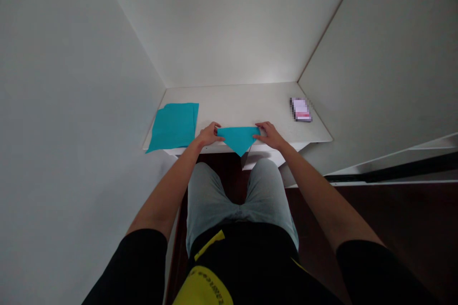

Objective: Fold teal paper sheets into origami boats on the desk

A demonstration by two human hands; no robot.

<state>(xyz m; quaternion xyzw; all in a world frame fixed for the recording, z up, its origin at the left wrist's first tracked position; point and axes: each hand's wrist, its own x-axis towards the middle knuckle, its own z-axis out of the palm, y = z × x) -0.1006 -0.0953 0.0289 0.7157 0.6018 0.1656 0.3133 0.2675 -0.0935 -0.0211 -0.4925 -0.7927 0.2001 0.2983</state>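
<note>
Between my two hands is a turquoise sheet (239, 139), folded to a triangle with its point toward me. Whether it is paper or cloth I cannot tell. My left hand (210, 134) pinches its left corner, fingers behind and thumb in front. At the opposite corner, my right hand (269, 135) grips it the same way, thumb low and fingers along the top edge. The downward point hangs past the front edge of the white desk (232, 105). A stack of turquoise sheets (173, 126) lies to the left of my left hand, slightly fanned.
At the desk's right side lies a blurred-out flat object (301, 109), perhaps a phone. Walls (229, 24) close in the back and both sides. My legs (239, 200) are below the front edge, beside a white panel (263, 157) under the desk.
</note>
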